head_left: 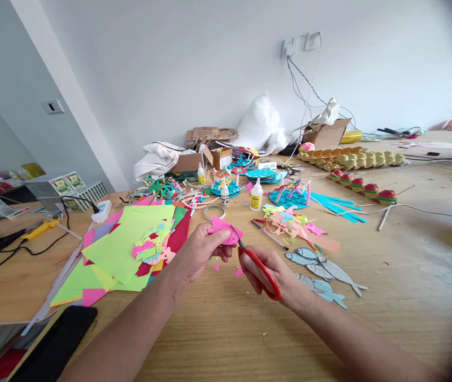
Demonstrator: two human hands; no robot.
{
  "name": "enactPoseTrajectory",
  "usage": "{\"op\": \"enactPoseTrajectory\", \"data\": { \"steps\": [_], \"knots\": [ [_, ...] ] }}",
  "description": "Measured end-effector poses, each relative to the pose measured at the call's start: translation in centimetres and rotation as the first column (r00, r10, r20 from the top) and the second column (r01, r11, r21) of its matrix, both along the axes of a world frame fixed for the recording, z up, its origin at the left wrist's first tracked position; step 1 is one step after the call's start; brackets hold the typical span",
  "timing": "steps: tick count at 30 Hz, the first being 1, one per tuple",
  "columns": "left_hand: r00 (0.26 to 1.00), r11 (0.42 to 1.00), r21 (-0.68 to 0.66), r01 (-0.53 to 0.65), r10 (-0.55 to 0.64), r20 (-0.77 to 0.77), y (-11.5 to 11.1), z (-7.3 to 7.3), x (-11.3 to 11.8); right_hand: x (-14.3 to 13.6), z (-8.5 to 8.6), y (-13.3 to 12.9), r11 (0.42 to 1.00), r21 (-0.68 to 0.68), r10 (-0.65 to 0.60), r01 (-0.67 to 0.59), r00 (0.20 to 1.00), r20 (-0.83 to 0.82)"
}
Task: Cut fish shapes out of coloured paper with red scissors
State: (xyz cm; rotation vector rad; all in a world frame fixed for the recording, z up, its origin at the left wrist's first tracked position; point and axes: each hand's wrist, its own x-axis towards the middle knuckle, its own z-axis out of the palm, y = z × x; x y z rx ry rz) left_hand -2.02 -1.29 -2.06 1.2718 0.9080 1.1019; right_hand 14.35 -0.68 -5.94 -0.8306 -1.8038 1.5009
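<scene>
Between the thumb and fingers of my left hand [202, 246] is a small piece of pink paper [226, 231], held up above the table. My right hand [271, 268] grips red-handled scissors [263, 270], their blades at the right part of the pink paper. Small pink scraps [239, 271] lie on the wood below my hands. Left of my left hand, cut paper shapes [150, 249] rest on a stack of coloured paper sheets [120, 244]. To the right of the scissors lie several grey-blue paper fish [333, 270].
A pen [271, 236] and paper offcuts [293, 225] lie beyond my right hand. Two glue bottles [256, 195] stand behind, near blue decorated discs [289, 195]. Egg cartons [349, 157] sit back right. A black phone [56, 345] lies front left; a glue gun [40, 229] is farther left.
</scene>
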Motion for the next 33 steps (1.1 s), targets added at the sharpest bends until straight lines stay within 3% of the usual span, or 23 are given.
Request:
{"op": "enactPoseTrajectory", "data": {
  "steps": [13,22,33],
  "knots": [
    [0.995,0.995,0.018,-0.1,0.101,-0.025,-0.25,0.45,0.42,-0.01,0.11,0.0,1.0,0.005,-0.001,0.001,1.0,0.005],
    [0.998,0.998,0.019,-0.059,0.059,-0.021,-0.54,0.83,0.47,0.15,0.64,-0.17,0.998,0.056,0.037,-0.038,0.999,0.019],
    [0.998,0.999,0.037,0.0,0.002,-0.059,-0.45,0.28,0.43,0.36,0.29,0.0,0.995,0.04,0.088,-0.086,0.995,-0.042]
  ]
}}
